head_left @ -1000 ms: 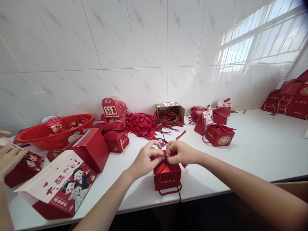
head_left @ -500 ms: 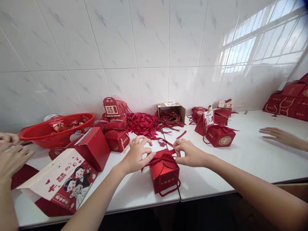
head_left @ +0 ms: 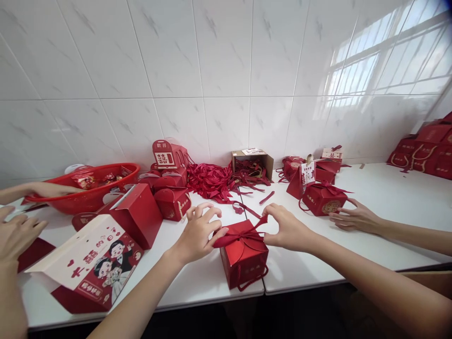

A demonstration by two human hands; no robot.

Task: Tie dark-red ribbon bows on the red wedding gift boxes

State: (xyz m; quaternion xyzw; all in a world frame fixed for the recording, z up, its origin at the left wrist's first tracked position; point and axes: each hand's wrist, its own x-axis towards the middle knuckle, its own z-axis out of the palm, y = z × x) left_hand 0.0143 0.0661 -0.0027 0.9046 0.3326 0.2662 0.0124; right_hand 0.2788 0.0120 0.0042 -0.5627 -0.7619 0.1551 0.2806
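Observation:
A red gift box (head_left: 243, 263) with petal-shaped flaps on its lid stands near the table's front edge, in front of me. A dark red ribbon (head_left: 243, 237) lies tied across its top, and a cord handle hangs over its front. My left hand (head_left: 200, 235) pinches the ribbon's left side between thumb and forefinger, its other fingers curled above. At the box's far right corner my right hand (head_left: 284, 228) has the ribbon's right end between its fingertips. Both hands are at lid height, one on either side of the box.
A heap of red ribbons (head_left: 210, 181) and a cardboard box (head_left: 263, 165) of ribbon pieces lie at the wall. Left are a red basin (head_left: 84, 200), a couple-print box (head_left: 102, 268) and co-workers' hands (head_left: 21, 230). On the right, another person's hand (head_left: 356, 217) touches a bow-tied box (head_left: 323, 200).
My hands have drawn slightly apart, and the ribbon's ends show longer. The person's hand on the right moved left to the bow-tied box. On the left, a hand has reached into the basin.

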